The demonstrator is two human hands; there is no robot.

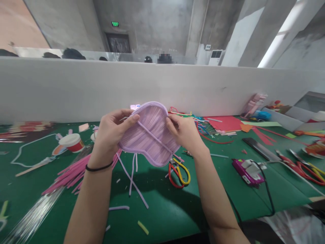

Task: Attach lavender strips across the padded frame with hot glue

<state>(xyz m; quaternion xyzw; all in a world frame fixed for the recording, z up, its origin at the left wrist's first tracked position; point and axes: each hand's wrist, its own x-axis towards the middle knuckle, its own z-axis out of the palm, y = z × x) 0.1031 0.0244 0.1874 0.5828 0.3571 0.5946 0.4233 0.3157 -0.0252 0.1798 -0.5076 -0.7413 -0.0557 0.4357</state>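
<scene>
Between my two hands, raised above the table, is a lilac heart-shaped piece (154, 135) with a fuzzy pipe-cleaner rim, a streaked face and one straight stem running diagonally across it. My left hand (115, 127) pinches its left edge, thumb on the front face. On the upper right edge, my right hand (181, 130) grips with bent fingers. Loose lilac pipe cleaners (133, 179) lie on the table just below the piece. Red-and-yellow-handled pliers (181, 174) rest below its right side, their jaws partly hidden behind it.
Pink pipe cleaners (72, 173) lie left on the green table (157, 210), beside a lidded paper cup (72, 142). At right are a purple power strip (247, 172), red-handled scissors (294, 166) and red paper (223, 123). A white partition (101, 88) stands behind.
</scene>
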